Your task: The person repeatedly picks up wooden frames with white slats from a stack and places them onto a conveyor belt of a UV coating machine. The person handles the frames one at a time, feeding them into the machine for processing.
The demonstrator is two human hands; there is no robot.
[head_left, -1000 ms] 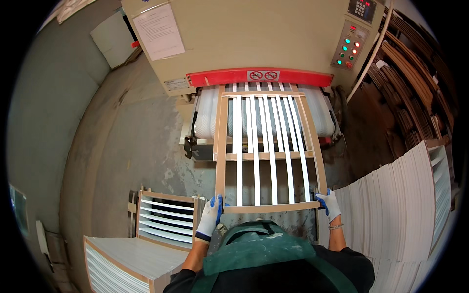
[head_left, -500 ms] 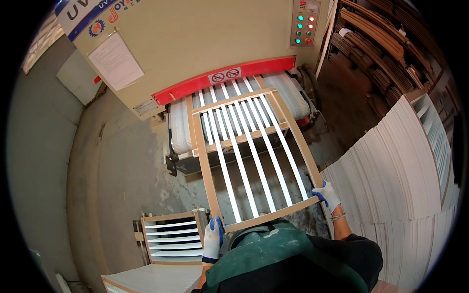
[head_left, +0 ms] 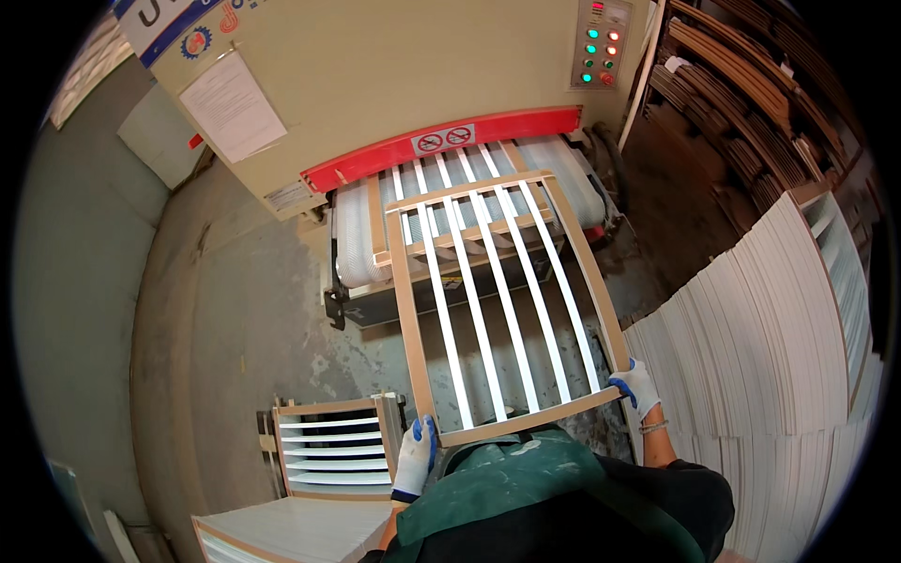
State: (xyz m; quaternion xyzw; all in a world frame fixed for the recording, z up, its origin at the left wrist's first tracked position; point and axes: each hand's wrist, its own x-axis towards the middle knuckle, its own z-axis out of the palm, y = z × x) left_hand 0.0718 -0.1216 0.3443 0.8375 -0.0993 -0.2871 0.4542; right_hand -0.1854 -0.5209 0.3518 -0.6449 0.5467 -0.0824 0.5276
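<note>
From where I stand, the work is a rectangular slatted frame with tan edge rails and glossy white slats [head_left: 504, 305], held between the operator and the machine. The left hand, in a white glove with blue fingers [head_left: 416, 457], pinches the near-left corner; the right hand, gloved alike [head_left: 640, 388], pinches the near-right corner. Both grips are closed on the rails. The frame extends forward from the hands, its long axis and slats running away from the body and roughly in line with the pale mesh conveyor belt [head_left: 355, 235]. The right hand is the nearer of the two to the belt. The far rail overlaps, as seen from above, a second tan-and-white slatted frame [head_left: 375, 220] that lies on the belt and passes beneath the red guard bar [head_left: 389, 155] of the beige cabinet machine [head_left: 422, 75]; contact between the two frames cannot be told. A tall stack of white-edged panels [head_left: 751, 347] stands just beside the right hand; a louvred white panel with tan edging [head_left: 338, 451] is near the left.
</note>
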